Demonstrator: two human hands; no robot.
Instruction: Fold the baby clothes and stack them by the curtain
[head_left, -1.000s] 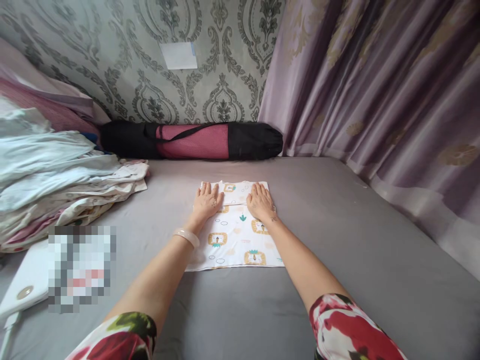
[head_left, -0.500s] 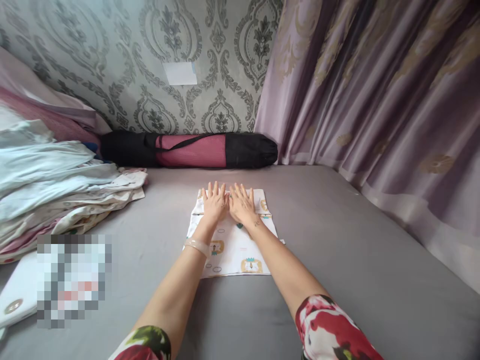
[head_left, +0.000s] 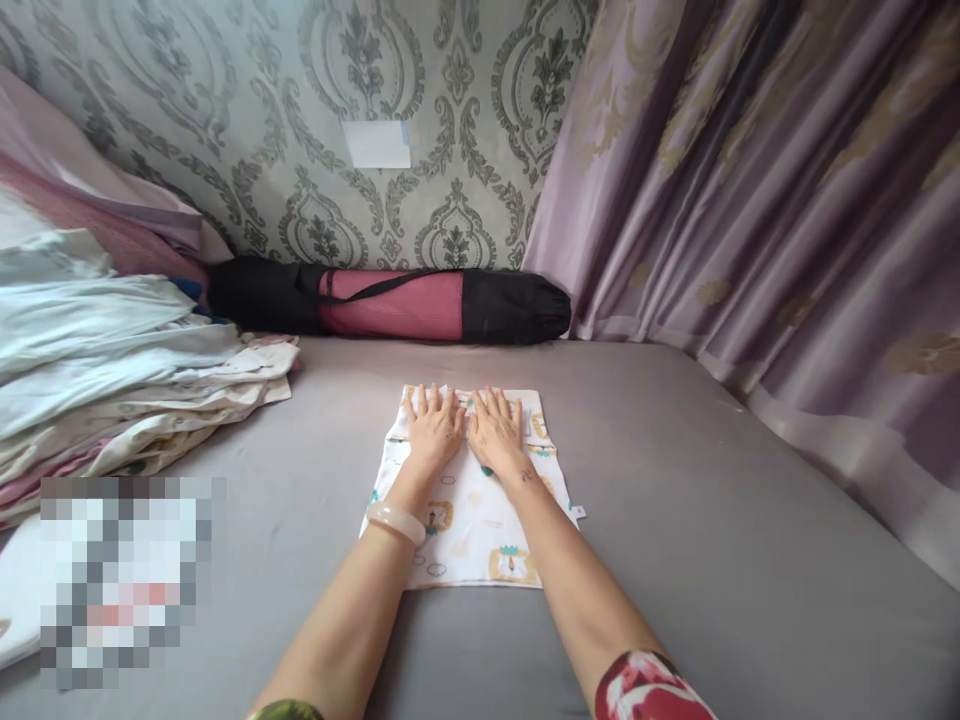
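A white cloth (head_left: 472, 540) printed with lions lies on the grey bed sheet, with its far edge folded back toward me. My left hand (head_left: 435, 425) rests flat on the folded part, fingers spread and pointing away. Beside it my right hand (head_left: 495, 428) lies palm down on the same fold, its fingers also stretched out. The two thumbs are close together. A small white tag sticks out from the cloth's right edge. My palms and forearms hide parts of the cloth.
Piled clothes (head_left: 112, 370) lie at the left, with a blurred patch (head_left: 120, 580) in front of them. A black and pink long bag (head_left: 390, 303) lies along the patterned wall. Purple curtains (head_left: 712, 200) hang on the right. Grey sheet (head_left: 712, 540) surrounds the cloth.
The view has shifted slightly, so the cloth appears a little lower and further right. Both hands stay flat on the fold, with my left fingers spread a bit more.
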